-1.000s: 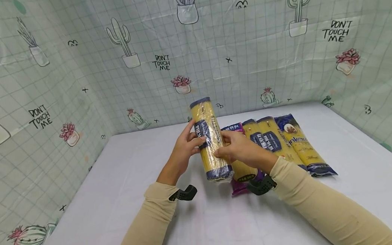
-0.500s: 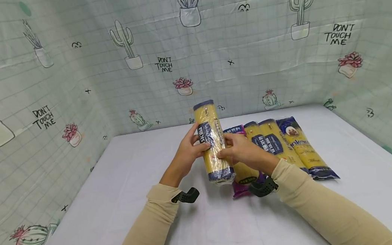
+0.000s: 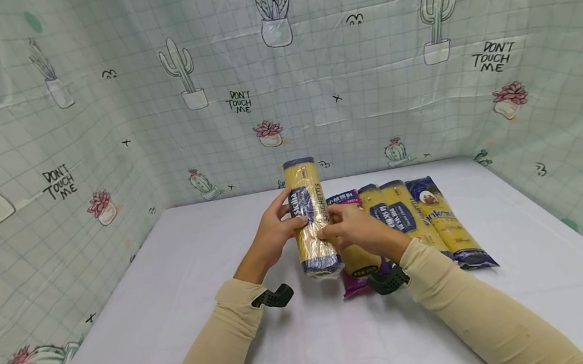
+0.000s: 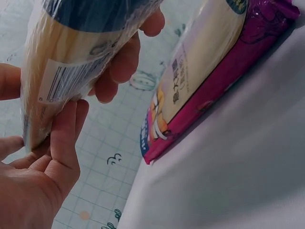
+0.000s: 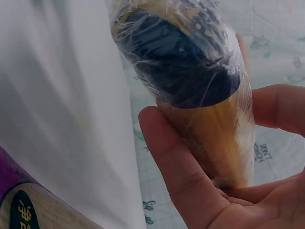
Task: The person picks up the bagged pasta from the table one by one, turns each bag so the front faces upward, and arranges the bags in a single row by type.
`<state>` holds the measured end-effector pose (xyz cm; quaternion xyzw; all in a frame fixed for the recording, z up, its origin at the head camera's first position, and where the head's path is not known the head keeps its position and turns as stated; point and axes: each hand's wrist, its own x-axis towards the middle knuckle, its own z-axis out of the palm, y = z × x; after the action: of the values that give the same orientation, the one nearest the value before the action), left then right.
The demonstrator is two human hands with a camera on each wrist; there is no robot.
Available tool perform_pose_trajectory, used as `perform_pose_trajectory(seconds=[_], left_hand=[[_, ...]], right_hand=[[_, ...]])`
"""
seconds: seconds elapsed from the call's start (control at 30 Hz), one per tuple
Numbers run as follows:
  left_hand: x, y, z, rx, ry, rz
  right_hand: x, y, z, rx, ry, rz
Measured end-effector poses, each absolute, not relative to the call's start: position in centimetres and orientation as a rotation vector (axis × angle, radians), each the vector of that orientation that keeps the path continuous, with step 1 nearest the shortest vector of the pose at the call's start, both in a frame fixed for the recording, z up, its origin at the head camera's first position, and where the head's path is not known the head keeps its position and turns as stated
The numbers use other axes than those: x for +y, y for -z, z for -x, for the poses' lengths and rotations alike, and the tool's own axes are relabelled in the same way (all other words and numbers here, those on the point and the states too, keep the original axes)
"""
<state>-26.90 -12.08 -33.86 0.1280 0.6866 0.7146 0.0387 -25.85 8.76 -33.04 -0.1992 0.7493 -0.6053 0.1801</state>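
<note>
A clear-wrapped pack of spaghetti (image 3: 309, 247) with dark blue ends is held up above the white table, its top tilted away. My left hand (image 3: 273, 230) grips its left side, thumb across the front. From the right side my right hand (image 3: 359, 229) holds the same pack, thumb on the front and fingers partly hidden behind. In the left wrist view the pack's barcode label (image 4: 66, 78) shows between the two hands. The right wrist view looks at the pack's crinkled blue end (image 5: 181, 62), with fingers on both sides of it.
On the table (image 3: 188, 288) to the right lie a purple-edged pasta bag (image 3: 360, 260), two more blue-labelled spaghetti packs (image 3: 406, 211) and a yellow and blue pasta bag (image 3: 449, 222), side by side. A cactus-print cloth (image 3: 218, 136) hangs behind and at the sides.
The spaghetti pack stays in both hands, turned very slightly so that more of its side lettering faces the head camera. The head view has shifted a little; the packs on the table have not moved.
</note>
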Motion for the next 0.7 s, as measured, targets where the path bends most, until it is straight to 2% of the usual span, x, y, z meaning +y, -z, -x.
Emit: perform_pose_trajectory(seconds=[0.33,0.7], left_hand=[[-12.03,34.21,26.95,2.164,-2.158,-0.353],[-11.95,34.64,27.09,2.176,-2.13,-0.292]], right_hand=[[8.68,33.35,25.92,2.207,1.662,0.496],[9.08,33.79,26.27,2.195,1.645,0.539]])
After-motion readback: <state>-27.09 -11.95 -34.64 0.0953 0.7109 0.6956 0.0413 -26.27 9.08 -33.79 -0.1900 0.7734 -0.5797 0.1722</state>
